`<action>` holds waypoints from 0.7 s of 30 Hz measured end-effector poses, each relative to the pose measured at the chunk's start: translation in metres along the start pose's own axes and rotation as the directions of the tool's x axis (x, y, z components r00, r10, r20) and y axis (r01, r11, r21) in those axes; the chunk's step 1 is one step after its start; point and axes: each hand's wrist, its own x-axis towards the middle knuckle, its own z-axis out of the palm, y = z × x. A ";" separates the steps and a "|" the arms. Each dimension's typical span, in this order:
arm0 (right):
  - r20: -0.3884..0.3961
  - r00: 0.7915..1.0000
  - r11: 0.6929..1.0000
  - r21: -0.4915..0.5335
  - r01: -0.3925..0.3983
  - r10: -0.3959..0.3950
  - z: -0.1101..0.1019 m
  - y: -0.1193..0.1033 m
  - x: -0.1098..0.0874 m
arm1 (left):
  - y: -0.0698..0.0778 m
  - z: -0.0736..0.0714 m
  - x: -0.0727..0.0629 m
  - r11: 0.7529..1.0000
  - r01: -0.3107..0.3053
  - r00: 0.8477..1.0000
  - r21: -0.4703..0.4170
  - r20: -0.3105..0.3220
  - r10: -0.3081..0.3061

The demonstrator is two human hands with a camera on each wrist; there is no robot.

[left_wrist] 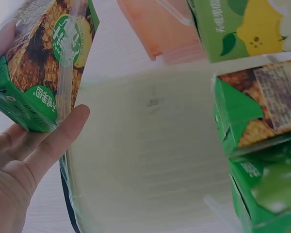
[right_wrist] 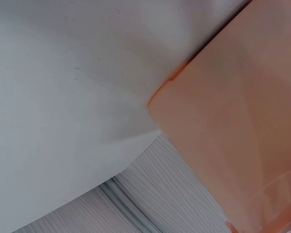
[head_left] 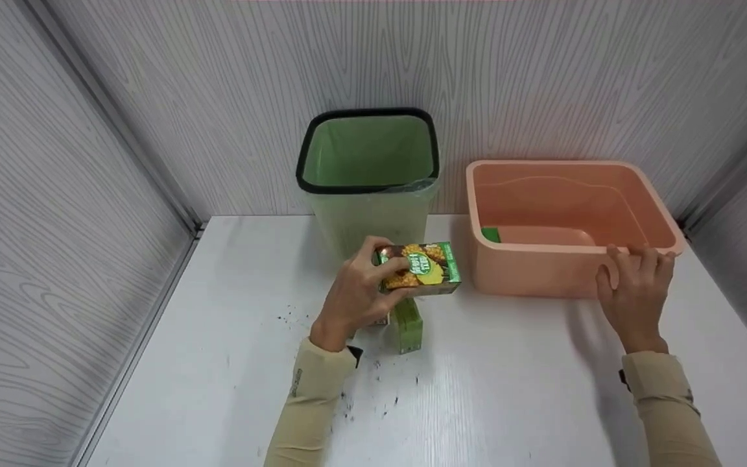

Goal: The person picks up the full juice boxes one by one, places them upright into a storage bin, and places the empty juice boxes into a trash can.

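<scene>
My left hand [head_left: 353,288] holds a pineapple juice carton [head_left: 422,267] above the table, in front of the green bin. In the left wrist view the thumb and fingers grip this carton [left_wrist: 48,63] at its sides. Below that hand, a green carton [head_left: 408,327] is on the table; others are mostly hidden. The left wrist view shows a pear-printed carton [left_wrist: 252,26], another pineapple carton [left_wrist: 266,107] and a green carton [left_wrist: 269,189] close together. My right hand [head_left: 636,292] grips the front rim of the pink tub [head_left: 542,272] near its right corner.
A pale green bin [head_left: 373,220] with a black rim and a clear liner stands at the back wall. Inside the tub, a bit of something green [head_left: 491,234] shows at the left. Dark specks are scattered over the white table [head_left: 477,402]. Wood-grain panels enclose it.
</scene>
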 end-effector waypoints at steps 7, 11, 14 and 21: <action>0.001 1.000 1.000 -0.003 -0.009 0.009 0.000 -0.001 0.002 | 0.001 0.007 0.015 0.999 -0.037 0.998 -0.029 -0.050 0.035; -0.001 1.000 1.000 -0.004 -0.007 0.007 0.001 -0.001 0.001 | 0.002 0.013 0.022 0.998 -0.041 0.998 -0.055 -0.059 0.037; -0.001 1.000 1.000 -0.009 -0.006 0.006 0.001 0.000 0.000 | 0.003 0.016 0.026 0.998 -0.035 0.998 -0.054 -0.056 0.032; -0.014 1.000 1.000 -0.002 -0.006 0.006 0.002 0.000 -0.002 | 0.006 0.023 0.034 0.999 0.000 0.999 -0.047 -0.051 -0.003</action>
